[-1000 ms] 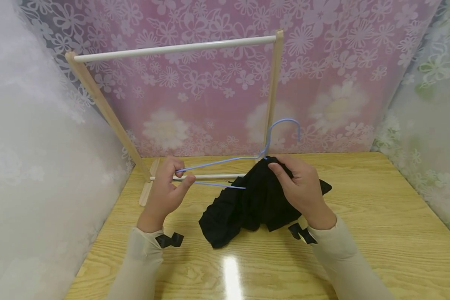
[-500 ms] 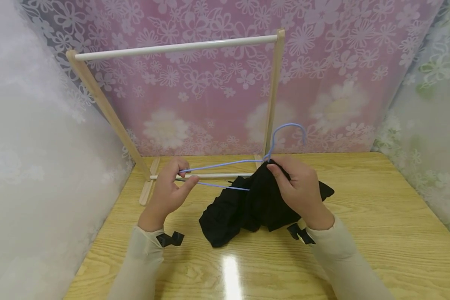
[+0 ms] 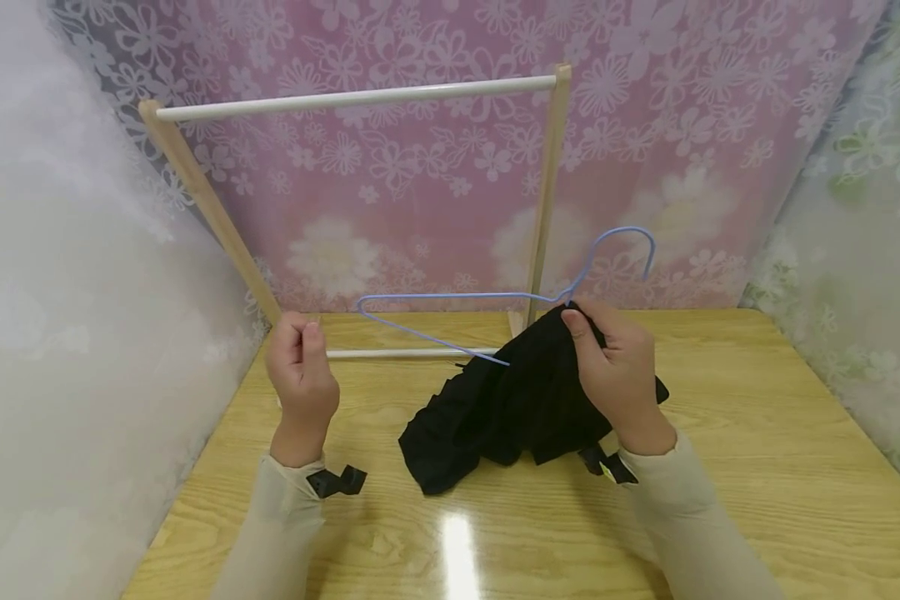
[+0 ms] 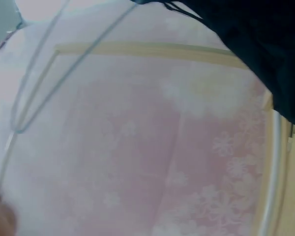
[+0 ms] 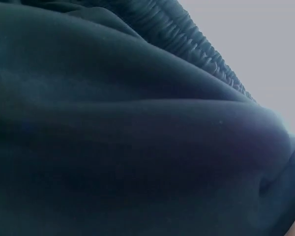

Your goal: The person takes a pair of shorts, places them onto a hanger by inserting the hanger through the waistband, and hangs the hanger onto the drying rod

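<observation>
In the head view my right hand (image 3: 615, 367) pinches the top of black shorts (image 3: 510, 408) close to the neck of a blue wire clothes hanger (image 3: 450, 295), holding both. The hanger's right half is hidden by the cloth; its hook rises above my hand and its left end sticks out bare. My left hand (image 3: 300, 367) is raised left of that end, apart from it, fingers curled around nothing visible. A gathered elastic waistband (image 5: 201, 49) shows in the right wrist view. The left wrist view has the hanger's bare end (image 4: 19, 129) and the dark cloth.
Behind the hands stands a small clothes rack with wooden posts (image 3: 210, 204) and a white top rail (image 3: 360, 97). A lower white bar (image 3: 412, 354) runs near the wooden table (image 3: 757, 467). Floral cloth walls (image 3: 420, 200) enclose the table at the back and sides.
My left hand has let go of the hanger's left end, moved left and curled its fingers. The right hand has moved slightly right and up, taking hanger and shorts along.
</observation>
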### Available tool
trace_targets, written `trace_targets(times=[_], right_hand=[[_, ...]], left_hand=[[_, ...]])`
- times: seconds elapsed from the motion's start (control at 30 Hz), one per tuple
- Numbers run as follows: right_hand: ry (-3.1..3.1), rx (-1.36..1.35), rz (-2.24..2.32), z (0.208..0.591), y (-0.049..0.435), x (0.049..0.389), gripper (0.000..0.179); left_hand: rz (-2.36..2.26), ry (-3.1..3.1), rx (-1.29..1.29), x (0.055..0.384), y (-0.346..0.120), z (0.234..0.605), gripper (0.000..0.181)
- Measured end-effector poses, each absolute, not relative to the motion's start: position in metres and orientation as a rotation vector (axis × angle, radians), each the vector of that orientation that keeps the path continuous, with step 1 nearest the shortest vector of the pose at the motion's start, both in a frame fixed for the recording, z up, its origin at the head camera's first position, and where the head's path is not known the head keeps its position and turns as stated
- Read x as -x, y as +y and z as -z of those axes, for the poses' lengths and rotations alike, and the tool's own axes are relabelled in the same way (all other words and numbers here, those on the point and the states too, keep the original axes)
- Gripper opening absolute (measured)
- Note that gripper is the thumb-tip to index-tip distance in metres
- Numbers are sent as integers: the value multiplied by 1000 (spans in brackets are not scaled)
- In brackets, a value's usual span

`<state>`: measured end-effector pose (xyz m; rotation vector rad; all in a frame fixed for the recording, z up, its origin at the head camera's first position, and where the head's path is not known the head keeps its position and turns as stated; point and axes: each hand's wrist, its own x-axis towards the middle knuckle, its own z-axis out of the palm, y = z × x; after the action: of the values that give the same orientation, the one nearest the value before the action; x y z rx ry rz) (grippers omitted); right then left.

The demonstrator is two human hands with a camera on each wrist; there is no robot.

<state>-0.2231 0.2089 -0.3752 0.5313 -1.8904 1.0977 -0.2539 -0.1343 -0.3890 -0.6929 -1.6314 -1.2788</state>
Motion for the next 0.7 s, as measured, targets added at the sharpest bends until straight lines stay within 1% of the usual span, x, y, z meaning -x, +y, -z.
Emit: trace_targets(times=[0.1, 0.13, 0.23, 0.33, 0.4, 0.47, 0.57, 0.7], right_hand=[[-1876, -519, -1110, 379, 209, 226, 16], [-1874, -517, -1113, 380, 208, 227, 16], [-1861, -515, -1136, 382, 206, 228, 15], [-1868, -506, -1139, 382, 205, 229, 16], [-1876, -501, -1138, 382, 204, 228, 17], [-1890, -494, -1132, 381, 204, 227, 18], [-1900, -493, -1131, 379, 203, 225, 18], [-1890, -506, -1157, 377, 202, 225, 17]], left_hand=[[1195, -2019, 925, 244, -134, 389, 36], [1151, -2197, 1014, 241, -132, 389, 32], [1016, -2683, 1239, 234, -124, 389, 6], [949, -2915, 1399, 233, -114, 391, 33], [930, -2947, 1476, 233, -110, 395, 41], [893, -2951, 1498, 232, -105, 399, 41], [814, -2988, 1455, 231, -99, 405, 39], [684, -3035, 1414, 229, -92, 409, 44]])
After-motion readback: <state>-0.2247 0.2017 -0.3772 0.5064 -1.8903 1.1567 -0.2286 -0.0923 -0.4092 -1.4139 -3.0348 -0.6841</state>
